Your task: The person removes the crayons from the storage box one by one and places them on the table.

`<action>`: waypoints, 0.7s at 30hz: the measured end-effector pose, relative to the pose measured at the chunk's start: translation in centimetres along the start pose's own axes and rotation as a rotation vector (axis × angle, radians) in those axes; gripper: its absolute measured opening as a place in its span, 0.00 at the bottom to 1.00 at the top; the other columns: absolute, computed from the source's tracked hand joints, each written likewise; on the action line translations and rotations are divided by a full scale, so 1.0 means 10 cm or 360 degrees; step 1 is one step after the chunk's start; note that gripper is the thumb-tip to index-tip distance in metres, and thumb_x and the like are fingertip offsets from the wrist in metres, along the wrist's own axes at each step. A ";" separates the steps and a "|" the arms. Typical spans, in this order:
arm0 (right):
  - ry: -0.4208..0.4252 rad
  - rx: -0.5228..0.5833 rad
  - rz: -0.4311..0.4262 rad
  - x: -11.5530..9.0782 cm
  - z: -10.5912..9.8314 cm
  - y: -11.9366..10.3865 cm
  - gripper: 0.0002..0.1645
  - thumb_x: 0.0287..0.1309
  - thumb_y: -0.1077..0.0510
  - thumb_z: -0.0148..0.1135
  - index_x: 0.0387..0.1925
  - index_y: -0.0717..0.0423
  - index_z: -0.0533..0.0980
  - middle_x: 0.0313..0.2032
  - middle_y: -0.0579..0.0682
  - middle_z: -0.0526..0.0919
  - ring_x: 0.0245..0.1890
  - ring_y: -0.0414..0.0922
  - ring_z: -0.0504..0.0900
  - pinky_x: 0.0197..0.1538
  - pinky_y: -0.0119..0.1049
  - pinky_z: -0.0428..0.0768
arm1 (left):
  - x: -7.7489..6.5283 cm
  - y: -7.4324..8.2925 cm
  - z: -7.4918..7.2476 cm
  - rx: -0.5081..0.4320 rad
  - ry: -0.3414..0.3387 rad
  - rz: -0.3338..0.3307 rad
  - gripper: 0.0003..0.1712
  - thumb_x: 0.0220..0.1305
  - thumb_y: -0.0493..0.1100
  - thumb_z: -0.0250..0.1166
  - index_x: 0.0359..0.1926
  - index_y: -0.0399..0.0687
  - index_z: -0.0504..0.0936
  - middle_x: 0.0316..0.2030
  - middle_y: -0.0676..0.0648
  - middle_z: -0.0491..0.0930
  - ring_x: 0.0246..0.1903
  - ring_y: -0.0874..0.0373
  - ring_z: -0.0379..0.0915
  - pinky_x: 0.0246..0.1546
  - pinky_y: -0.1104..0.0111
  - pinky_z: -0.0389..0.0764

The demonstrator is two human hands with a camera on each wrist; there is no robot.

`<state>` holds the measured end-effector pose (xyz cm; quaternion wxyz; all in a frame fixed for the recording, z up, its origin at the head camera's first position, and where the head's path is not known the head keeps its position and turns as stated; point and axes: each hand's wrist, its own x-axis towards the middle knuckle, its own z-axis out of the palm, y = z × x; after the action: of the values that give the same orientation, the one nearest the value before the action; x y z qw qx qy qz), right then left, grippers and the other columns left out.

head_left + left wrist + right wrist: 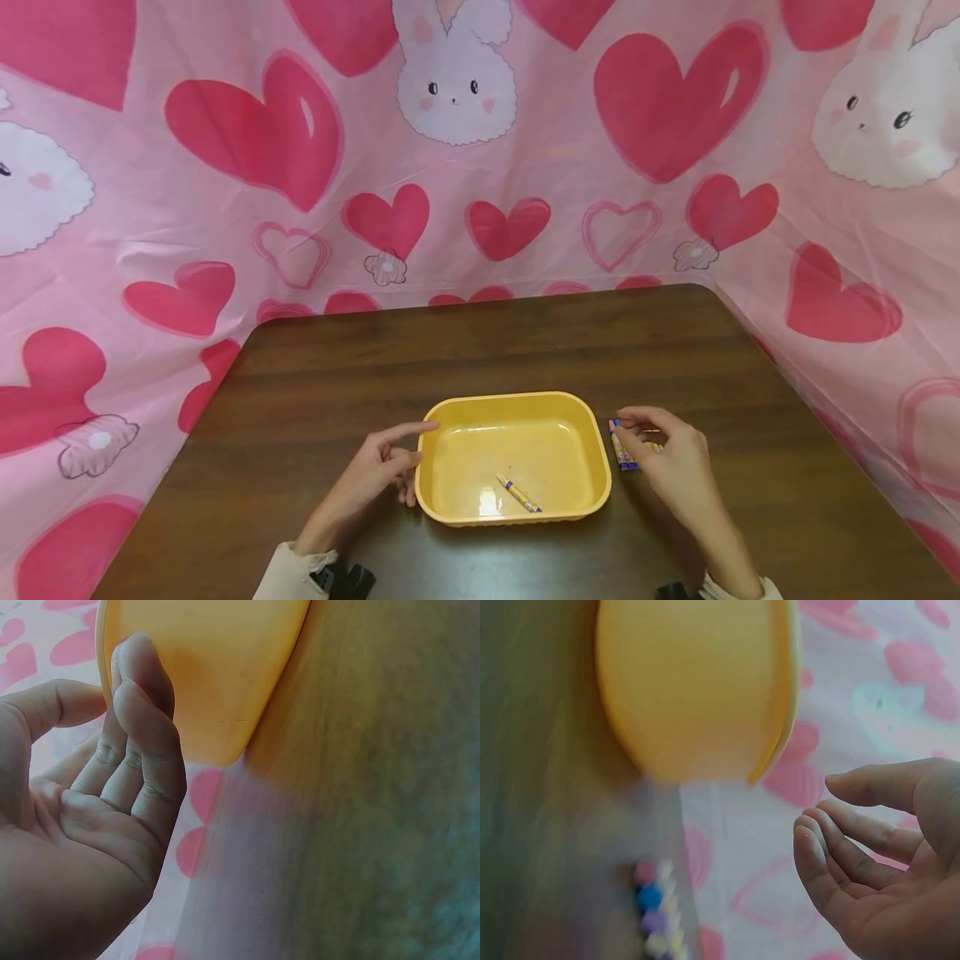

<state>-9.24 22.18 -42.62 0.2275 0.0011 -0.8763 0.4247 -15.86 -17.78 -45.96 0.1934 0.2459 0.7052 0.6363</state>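
A yellow plastic tub (517, 400) stands between the two hands on the dark wooden table. My left hand (382, 462) is at its left rim, the thumb at the edge and lower fingers along the outer wall (225, 667). Inside the tub a single yellow crayon (519, 493) with a blue end lies slanted near the front wall. To the right of the tub my right hand (671, 454) hovers over a small row of crayons (624, 457), thumb and fingers apart with nothing between them. Blurred coloured crayon ends (651, 900) show in the right wrist view.
A dark brown table (337, 367) with rounded corners carries everything. Pink cloth (450, 175) printed with hearts and rabbits hangs behind the table and along both sides. Dark bands (348, 579) circle the wrists by the light sleeves.
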 end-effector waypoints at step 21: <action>-0.1088 0.0034 -0.0345 0.06 0.80 -0.48 0.04 0.50 0.65 0.71 0.28 0.57 0.82 0.23 0.39 0.79 0.25 0.32 0.74 0.31 0.29 0.78 | 0.00 -0.03 -0.02 0.0022 -0.0019 0.0027 0.25 0.73 0.32 0.55 0.68 0.31 0.67 0.19 0.28 0.76 0.14 0.47 0.77 0.17 0.64 0.81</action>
<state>-11.99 13.27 -43.14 -0.0351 0.2385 -0.8921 0.3823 -16.06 -17.97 -46.21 0.1905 0.2569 0.7063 0.6315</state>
